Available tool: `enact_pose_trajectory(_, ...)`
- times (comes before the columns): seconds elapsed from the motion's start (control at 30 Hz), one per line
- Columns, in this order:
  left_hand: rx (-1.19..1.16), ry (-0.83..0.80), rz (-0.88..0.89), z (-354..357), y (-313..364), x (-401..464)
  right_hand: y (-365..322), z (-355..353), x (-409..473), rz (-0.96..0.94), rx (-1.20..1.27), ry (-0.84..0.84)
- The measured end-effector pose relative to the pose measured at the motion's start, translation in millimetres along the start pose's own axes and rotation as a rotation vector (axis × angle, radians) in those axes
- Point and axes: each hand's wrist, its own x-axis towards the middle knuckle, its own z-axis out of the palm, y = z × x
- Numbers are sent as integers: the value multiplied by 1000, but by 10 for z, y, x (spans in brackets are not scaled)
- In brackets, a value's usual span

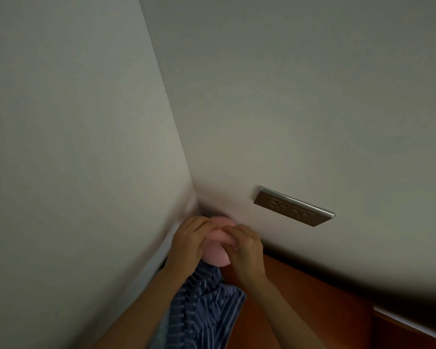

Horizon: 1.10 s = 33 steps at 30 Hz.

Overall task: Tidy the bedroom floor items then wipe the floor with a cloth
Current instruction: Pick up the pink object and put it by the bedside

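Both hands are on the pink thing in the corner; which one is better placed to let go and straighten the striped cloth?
Probably the left hand: the striped cloth hangs directly under its wrist. The right hand sits farther off.

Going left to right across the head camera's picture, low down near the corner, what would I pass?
Left hand → round pink object held by both hands → right hand → metal wall socket plate.
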Motion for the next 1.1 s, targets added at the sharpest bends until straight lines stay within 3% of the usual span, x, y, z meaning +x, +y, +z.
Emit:
enact_pose_trajectory(0.57,49,-61,-72,80,1,39,47,68,67,-8,-67,-36)
enact_pose_trajectory(0.93,123,-118,-137,-20,217,-132,-54,-115,-132,-74,-305,-175)
enact_pose_trajectory(1.1,77,-9,-191,-269,510,-347,-301,-512,-269,-82,-242,-202)
